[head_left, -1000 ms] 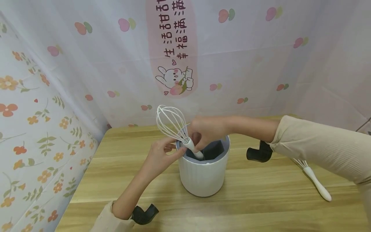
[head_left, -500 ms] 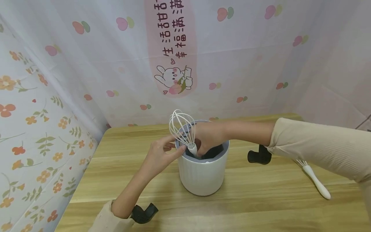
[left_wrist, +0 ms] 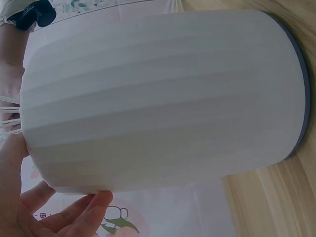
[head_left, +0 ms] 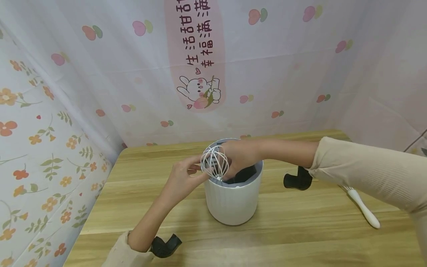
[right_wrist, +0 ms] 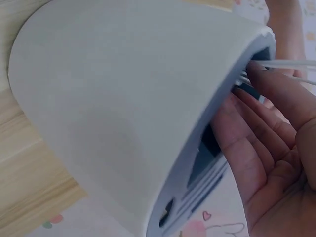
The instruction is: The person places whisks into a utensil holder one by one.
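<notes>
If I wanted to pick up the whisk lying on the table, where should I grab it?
Probably the middle of its long white handle, from above on the near right side. The handle lies on the wooden table, its rounded end pointing near and right, while the right sleeve hides most of the wires.

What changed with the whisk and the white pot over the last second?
The whisk sank deeper into the white pot and leans less to the left; the right grip dipped with it. The left grip, the pot and the other whisk stayed put.
</notes>
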Demonstrator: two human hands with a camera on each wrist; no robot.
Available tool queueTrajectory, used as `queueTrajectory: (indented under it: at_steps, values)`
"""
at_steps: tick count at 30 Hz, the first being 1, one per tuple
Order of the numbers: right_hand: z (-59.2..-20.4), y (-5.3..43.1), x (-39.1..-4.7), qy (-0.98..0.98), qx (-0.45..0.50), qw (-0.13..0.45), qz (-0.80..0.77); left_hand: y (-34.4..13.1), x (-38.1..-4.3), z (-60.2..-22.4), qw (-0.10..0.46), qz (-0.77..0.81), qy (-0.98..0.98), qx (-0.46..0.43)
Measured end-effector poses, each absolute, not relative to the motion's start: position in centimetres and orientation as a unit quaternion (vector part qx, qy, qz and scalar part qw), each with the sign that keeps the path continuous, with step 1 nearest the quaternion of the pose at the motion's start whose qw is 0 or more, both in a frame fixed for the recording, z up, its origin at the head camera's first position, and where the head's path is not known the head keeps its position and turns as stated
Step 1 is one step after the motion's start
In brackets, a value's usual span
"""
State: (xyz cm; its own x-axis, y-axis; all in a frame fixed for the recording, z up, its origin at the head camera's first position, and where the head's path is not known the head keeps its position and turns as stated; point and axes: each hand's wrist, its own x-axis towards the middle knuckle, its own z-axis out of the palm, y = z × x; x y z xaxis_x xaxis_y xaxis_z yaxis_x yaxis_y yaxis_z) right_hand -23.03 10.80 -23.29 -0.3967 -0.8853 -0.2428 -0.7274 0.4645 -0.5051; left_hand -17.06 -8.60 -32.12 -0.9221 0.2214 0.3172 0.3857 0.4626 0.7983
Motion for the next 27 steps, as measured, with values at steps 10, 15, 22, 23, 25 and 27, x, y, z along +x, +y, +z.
queueTrajectory:
  at_steps: [10, 15, 22, 23, 25, 27]
  values:
    - [-21.7, 12.0, -23.3, 0.817, -0.473, 0.276, -0.183, -8.5, -16.8, -31.9, 0.072, -0.493, -0.851, -0.169]
    - [-21.1, 12.5, -23.4, 0.818, -0.470, 0.281, -0.174, -8.5, -16.8, -31.8, 0.069, -0.489, -0.852, -0.171]
    - [-20.4, 13.3, -23.4, 0.820, -0.463, 0.286, -0.178, -8.4, -16.7, -31.6, 0.067, -0.490, -0.854, -0.162]
    - [-20.3, 13.5, -23.4, 0.822, -0.462, 0.283, -0.177, -8.3, -16.7, -31.6, 0.067, -0.491, -0.854, -0.160]
    - [-20.2, 14.0, -23.3, 0.827, -0.455, 0.277, -0.179, -8.3, -16.6, -31.7, 0.066, -0.491, -0.854, -0.157]
    - [-20.1, 14.6, -23.2, 0.832, -0.449, 0.269, -0.184, -8.2, -16.6, -31.8, 0.065, -0.490, -0.855, -0.155]
